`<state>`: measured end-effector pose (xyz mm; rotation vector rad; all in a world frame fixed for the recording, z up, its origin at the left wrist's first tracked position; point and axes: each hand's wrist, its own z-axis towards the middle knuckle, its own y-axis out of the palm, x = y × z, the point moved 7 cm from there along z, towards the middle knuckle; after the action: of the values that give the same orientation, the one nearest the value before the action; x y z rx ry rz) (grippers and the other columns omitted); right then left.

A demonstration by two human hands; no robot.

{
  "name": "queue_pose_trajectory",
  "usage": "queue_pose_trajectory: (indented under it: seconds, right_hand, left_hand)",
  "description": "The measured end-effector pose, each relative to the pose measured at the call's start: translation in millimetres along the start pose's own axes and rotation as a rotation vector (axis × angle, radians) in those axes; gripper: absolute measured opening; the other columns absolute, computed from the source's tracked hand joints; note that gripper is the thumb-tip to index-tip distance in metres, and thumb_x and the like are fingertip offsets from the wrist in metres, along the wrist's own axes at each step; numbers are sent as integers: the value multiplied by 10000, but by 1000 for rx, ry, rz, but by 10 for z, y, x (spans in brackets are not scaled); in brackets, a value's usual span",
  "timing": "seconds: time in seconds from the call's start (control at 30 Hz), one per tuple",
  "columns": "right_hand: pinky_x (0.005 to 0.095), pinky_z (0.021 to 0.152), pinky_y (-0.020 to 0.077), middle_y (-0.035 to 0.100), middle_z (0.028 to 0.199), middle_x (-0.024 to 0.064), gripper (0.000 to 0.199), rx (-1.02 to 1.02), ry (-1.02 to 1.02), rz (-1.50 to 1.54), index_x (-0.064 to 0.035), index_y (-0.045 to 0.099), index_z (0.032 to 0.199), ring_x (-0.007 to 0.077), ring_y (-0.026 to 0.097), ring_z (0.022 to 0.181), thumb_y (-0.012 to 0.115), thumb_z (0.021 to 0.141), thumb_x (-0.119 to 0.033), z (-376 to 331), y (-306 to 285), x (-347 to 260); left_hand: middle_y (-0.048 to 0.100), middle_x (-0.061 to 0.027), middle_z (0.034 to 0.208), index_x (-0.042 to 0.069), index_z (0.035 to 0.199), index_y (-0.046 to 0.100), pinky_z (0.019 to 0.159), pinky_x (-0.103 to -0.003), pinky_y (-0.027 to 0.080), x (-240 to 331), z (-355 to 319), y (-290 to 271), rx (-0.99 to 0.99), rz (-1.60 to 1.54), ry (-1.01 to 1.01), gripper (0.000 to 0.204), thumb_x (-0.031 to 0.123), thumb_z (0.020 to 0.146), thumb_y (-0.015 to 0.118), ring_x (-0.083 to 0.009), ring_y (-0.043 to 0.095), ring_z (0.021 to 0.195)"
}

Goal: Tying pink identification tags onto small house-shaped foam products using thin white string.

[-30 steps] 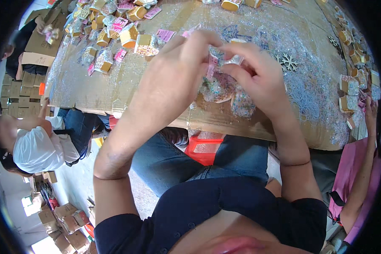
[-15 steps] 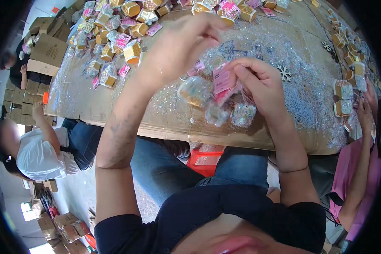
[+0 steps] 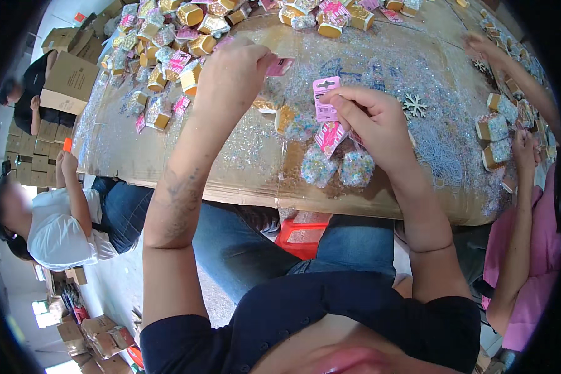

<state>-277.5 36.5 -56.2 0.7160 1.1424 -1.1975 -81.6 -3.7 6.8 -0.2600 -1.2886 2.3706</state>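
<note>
My left hand (image 3: 234, 71) is closed in a pinch, with a pink hang tag (image 3: 280, 67) at its fingertips. Below that tag is a small ornament with a golden base (image 3: 267, 106); whether it hangs from it I cannot tell. My right hand (image 3: 374, 121) pinches another pink tag (image 3: 328, 100) between thumb and forefinger. Under my right fingers are two ornaments coated in pastel glitter beads (image 3: 318, 166) and a brighter pink card (image 3: 330, 137). One more beaded ornament with a golden side (image 3: 293, 122) sits just left of the tag.
A heap of tagged ornaments (image 3: 168, 53) covers the far left of the cardboard-topped table (image 3: 230, 187). Loose glitter, a white snowflake (image 3: 415, 106) and tangled pale string (image 3: 441, 156) lie at right. A co-worker's arms (image 3: 530, 93) reach over ornaments there; a person in white (image 3: 62, 221) sits at left.
My left hand has drawn back left and down, and a pink tag now shows at its fingertips. The ornaments below my right hand were blurred and are now sharp. The right-hand co-worker's arm has reached out.
</note>
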Motion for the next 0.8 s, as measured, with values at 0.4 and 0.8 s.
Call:
queue_pose_trajectory:
  seconds: [0.4,0.8]
  right_hand:
    - [203,560,370,601,738,-35,190,-45,-49,-61,14,729,1083,19,478,629,615,991,-108,-13,22,-56]
    - [283,602,470,688,765,93,178,-77,-115,-226,16,714,1027,96,589,650,666,906,-106,-35,27,-134]
  left_hand:
    - [665,9,815,22,1023,716,546,-176,375,-12,-326,130,-354,-1285,-638,274,261,1022,580,-19,493,625]
    - [705,-89,737,52,1125,723,527,-298,502,700,-376,-253,-237,-701,-150,224,118,916,678,-148,652,583]
